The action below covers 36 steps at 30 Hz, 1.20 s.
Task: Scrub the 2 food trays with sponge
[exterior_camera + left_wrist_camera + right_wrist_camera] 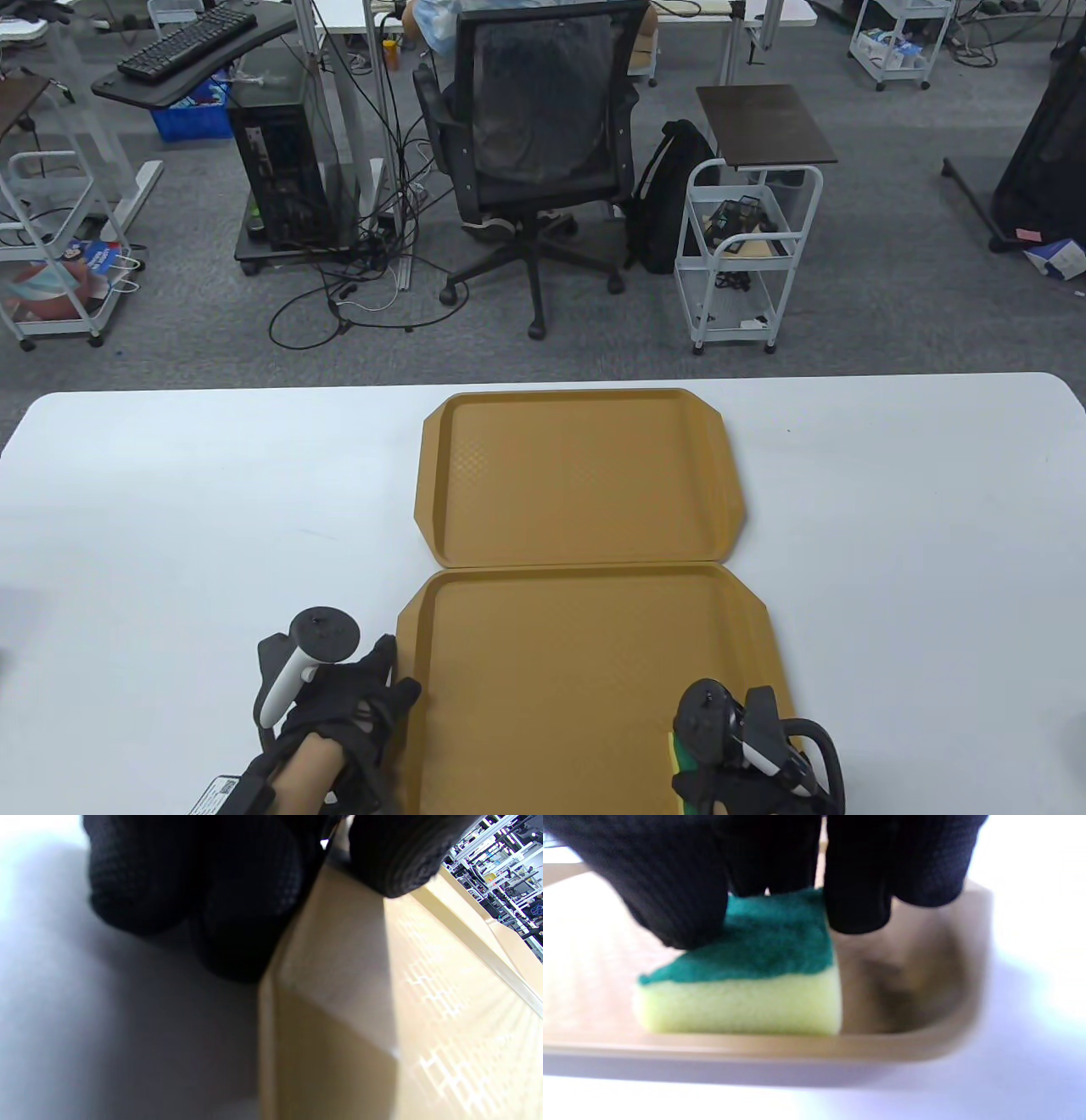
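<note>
— White table (212, 509), office clutter behind it; where do I stand?

— You are scrubbing the near tan plastic food tray (543, 671). Your right hand (747, 747) pinches the yellow sponge with the green scouring top (742, 984), fingers pressing on the green face, at that tray's near right corner. Your left hand (339, 688) steadies the tray's left rim, thumb over the edge, fingers outside.

— And next?

— Judging by position, sweep the sponge left and away across the floor. The far tan plastic food tray (577, 475), touching the near one's far edge, looks untouched.
</note>
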Tool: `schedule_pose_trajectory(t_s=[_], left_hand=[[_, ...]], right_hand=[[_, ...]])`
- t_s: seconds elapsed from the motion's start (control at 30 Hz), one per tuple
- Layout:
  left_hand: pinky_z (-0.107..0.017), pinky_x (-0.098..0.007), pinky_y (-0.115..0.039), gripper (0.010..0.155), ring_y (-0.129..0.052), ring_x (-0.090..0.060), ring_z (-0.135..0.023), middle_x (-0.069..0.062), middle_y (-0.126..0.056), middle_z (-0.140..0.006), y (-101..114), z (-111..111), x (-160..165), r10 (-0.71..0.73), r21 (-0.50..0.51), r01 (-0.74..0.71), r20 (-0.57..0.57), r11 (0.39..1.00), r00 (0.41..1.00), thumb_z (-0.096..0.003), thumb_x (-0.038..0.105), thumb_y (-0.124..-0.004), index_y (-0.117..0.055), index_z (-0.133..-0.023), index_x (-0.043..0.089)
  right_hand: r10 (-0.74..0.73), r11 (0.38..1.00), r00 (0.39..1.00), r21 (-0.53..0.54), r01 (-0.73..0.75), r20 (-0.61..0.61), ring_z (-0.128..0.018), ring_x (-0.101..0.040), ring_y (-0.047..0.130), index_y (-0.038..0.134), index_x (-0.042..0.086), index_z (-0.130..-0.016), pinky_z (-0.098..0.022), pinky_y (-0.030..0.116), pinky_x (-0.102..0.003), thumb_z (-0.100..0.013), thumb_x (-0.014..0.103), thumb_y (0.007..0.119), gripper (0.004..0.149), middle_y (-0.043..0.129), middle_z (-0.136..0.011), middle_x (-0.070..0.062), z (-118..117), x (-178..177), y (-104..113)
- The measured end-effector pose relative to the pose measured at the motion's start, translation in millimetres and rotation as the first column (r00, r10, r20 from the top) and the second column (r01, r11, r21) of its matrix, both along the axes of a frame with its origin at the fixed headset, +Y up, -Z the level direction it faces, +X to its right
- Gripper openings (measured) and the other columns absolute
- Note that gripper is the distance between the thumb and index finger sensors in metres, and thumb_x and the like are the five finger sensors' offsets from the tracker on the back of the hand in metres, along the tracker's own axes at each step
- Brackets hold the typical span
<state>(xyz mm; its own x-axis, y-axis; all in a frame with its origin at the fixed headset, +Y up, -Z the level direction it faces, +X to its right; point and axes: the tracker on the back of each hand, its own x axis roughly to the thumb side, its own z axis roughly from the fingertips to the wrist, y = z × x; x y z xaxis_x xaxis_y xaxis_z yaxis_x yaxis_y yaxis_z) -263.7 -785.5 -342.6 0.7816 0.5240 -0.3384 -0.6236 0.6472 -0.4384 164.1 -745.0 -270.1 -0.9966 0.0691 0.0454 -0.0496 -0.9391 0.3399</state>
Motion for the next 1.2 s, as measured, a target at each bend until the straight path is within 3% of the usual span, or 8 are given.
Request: schedule_pose_trajectory(t_s=[0.27,0.43,0.97,1.2], left_hand=[[-0.028,-0.037,-0.096,0.075,-0.111,-0.019,-0.029,0.002,-0.1,-0.062,-1,1,-1,0.013,0.01,-0.013,-0.012,1.0,1.0,-0.0449,0.049,-0.079,-0.045,-0.11,0.031],[-0.028,-0.037,-0.096,0.075,-0.111,-0.019,-0.029,0.002,-0.1,-0.062,-1,1,-1,0.013,0.012,-0.013,-0.012,1.0,1.0,-0.0448,0.049,-0.078,-0.045,-0.11,0.031],[-0.028,-0.037,-0.096,0.075,-0.11,-0.019,-0.029,0.003,-0.099,-0.062,-2,1,-2,0.026,0.005,-0.025,-0.018,1.0,1.0,-0.0449,0.05,-0.078,-0.044,-0.11,0.032],[-0.028,-0.036,-0.095,0.075,-0.11,-0.019,-0.029,0.003,-0.099,-0.062,-2,1,-2,0.028,0.001,-0.028,-0.018,1.0,0.999,-0.045,0.05,-0.078,-0.044,-0.11,0.033]], right_hand=[[0.045,0.992,0.999,0.121,-0.041,-0.03,-0.076,-0.037,0.087,0.072,0.025,-0.1,-0.058,0.079,-0.053,-0.043,0.04,0.093,0.063,0.067,-0.107,-0.008,9,10,-3],[0.058,0.989,0.998,0.138,-0.054,-0.025,-0.077,-0.037,0.087,0.072,0.026,-0.1,-0.058,0.079,-0.053,-0.043,0.039,0.093,0.062,0.068,-0.107,-0.007,0,9,-1],[0.038,0.973,0.984,0.216,-0.077,0.177,-0.078,-0.035,0.087,0.076,0.027,-0.097,-0.06,0.08,-0.049,-0.043,0.04,0.092,0.059,0.07,-0.106,-0.007,-98,3,-3],[0.013,0.972,0.977,0.227,-0.063,0.213,-0.079,-0.036,0.086,0.076,0.026,-0.097,-0.062,0.079,-0.05,-0.044,0.039,0.09,0.057,0.07,-0.106,-0.008,-114,-5,-6]])
